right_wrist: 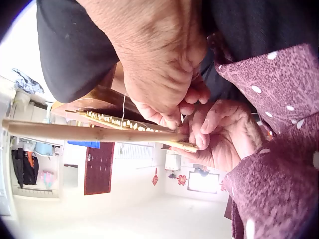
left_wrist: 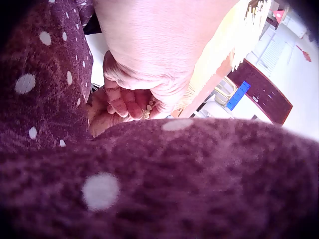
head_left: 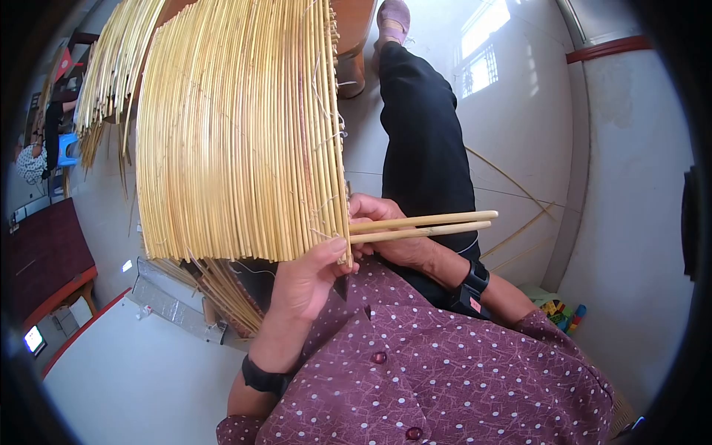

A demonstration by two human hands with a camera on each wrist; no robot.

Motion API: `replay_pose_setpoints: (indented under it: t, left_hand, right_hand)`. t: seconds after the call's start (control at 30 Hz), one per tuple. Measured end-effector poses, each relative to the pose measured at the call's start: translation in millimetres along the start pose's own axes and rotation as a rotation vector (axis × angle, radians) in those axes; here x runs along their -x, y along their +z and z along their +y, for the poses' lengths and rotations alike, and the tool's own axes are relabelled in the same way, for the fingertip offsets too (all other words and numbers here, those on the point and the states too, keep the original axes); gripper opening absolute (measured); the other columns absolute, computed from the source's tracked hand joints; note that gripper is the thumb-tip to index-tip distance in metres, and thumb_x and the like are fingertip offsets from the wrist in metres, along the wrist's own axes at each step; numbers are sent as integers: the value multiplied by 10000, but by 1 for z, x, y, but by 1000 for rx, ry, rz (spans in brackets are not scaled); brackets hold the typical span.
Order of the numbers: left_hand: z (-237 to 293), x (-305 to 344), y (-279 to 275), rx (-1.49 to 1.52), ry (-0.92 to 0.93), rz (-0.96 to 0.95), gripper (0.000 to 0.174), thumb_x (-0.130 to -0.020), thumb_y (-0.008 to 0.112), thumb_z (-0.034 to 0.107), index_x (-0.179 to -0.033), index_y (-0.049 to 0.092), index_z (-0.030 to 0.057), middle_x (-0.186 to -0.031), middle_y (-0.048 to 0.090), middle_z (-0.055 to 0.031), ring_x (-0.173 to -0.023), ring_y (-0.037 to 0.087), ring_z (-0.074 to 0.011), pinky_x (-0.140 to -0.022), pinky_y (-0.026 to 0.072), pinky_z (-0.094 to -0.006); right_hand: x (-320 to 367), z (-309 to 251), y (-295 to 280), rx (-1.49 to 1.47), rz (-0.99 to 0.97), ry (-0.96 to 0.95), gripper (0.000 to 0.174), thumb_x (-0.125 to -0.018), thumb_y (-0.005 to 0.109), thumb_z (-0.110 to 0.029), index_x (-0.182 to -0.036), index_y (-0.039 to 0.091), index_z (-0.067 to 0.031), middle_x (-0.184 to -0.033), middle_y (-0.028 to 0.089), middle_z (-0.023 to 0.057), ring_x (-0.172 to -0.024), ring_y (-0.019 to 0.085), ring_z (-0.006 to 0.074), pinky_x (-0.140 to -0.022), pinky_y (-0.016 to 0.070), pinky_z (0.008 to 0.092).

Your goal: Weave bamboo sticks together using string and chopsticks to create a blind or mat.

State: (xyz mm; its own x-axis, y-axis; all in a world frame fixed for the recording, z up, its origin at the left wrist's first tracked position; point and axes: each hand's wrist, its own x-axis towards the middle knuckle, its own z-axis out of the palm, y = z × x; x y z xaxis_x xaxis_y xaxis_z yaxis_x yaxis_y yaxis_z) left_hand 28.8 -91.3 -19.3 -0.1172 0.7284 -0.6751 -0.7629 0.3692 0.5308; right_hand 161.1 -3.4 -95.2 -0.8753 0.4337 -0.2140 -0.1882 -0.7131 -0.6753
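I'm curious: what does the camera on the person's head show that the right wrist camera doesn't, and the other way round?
Only the head view shows the purple shoe, the thin stalks scattered on the floor and the broad face of the stalk mat.

Only the right wrist view shows the red wall decoration and the bright rectangle beside it.

Both show the left hand, the right hand, the purple patterned shirt, the dark trousers and the mat's edge with a pale stick jutting out.

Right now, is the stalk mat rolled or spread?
Spread: the stalk mat shows one broad sheet, its stalks lying side by side.
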Motion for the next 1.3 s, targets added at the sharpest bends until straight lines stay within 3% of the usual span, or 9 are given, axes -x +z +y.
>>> replay_pose_setpoints:
  t: [0.33,0.43,0.57,0.63,0.67,0.73,0.77,0.87,1.3]
  left_hand:
    - [1,1,0,-25,13,43,385,-811,635,71,-1164,515,-22,-888,623,-134,-742,623,-202,-636,531,-295]
    - [0,-3,-4,-19,8,15,356,-823,622,62,-1154,525,-27,-866,627,-124,-722,622,-196,-645,531,-304]
    - [-6,-10,-14,-17,5,102,288,-831,625,41,-1100,573,-48,-850,633,-108,-688,621,-183,-670,540,-321]
    - [-10,-13,-24,0,17,117,271,-830,634,38,-1083,586,-49,-848,635,-103,-682,619,-179,-680,543,-325]
    - [-12,-14,-28,20,22,145,254,-829,643,34,-1065,600,-50,-846,637,-98,-676,618,-175,-691,546,-330]
    - [-15,-15,-31,12,29,118,269,-832,655,49,-1087,592,-8,-907,631,-75,-754,618,-163,-674,537,-301]
    - [-15,-14,-32,-10,25,96,289,-834,667,64,-1109,584,34,-967,624,-52,-832,617,-151,-658,529,-273]
    - [-12,-11,-24,2,22,100,296,-830,669,52,-1115,587,47,-978,622,-41,-857,613,-140,-655,515,-262]
    - [-20,-26,-22,17,116,35,284,-803,687,29,-1069,596,70,-941,621,-16,-814,609,-125,-645,503,-263]
  right_hand:
    - [2,-4,0,114,-53,-51,122,-985,481,-149,-1079,447,-78,-795,569,11,-635,517,60,-543,394,192]
    - [1,-9,2,64,-90,-136,217,-988,471,-146,-1177,415,-55,-811,563,25,-660,531,69,-563,409,205]
    - [6,-5,-2,94,125,37,438,-970,501,-158,-1336,318,0,-841,586,62,-718,566,101,-628,470,256]
    - [24,5,-12,781,173,-72,536,-915,580,-169,-1363,338,0,-867,606,108,-737,601,148,-671,488,285]
    - [40,-1,-10,790,173,-74,536,-915,580,-169,-1363,338,0,-867,606,108,-737,601,148,-671,488,285]
    - [69,-44,19,1404,-150,2,401,-857,638,-145,-1222,519,-28,-873,597,114,-754,600,218,-685,482,319]
    - [70,-58,31,1409,-146,10,401,-857,638,-145,-1222,519,-28,-873,597,114,-754,600,218,-685,482,319]
    - [42,-96,53,1393,92,-260,141,-778,672,-154,-848,595,-58,-799,534,103,-763,570,308,-652,458,421]
    - [-45,-75,1,1530,-466,-747,164,-719,677,-100,-802,536,-85,-827,478,38,-794,511,246,-702,419,359]
